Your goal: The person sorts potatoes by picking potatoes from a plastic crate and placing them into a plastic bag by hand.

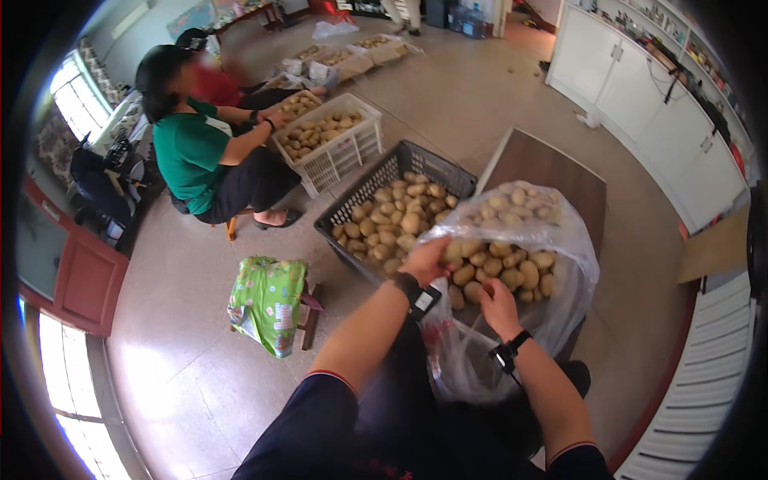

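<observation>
A clear plastic bag [578,268] full of potatoes [512,268] lies with its mouth toward me, partly on a dark board-topped surface. At the left side of the mouth, my left hand [424,261] is closed on the bag's edge. My right hand [499,307] reaches in at the front of the mouth, fingers bent against a potato [473,292]; its grip is partly hidden. Just beyond my left hand stands a black perforated crate [352,200], with many loose potatoes [392,216] inside.
A person in a green shirt [188,148] sits at the left, beside a white crate [340,164] of potatoes. Another person in red [224,84] sits behind. A green printed bag [268,300] covers a low stool. White cabinets [640,88] line the right wall.
</observation>
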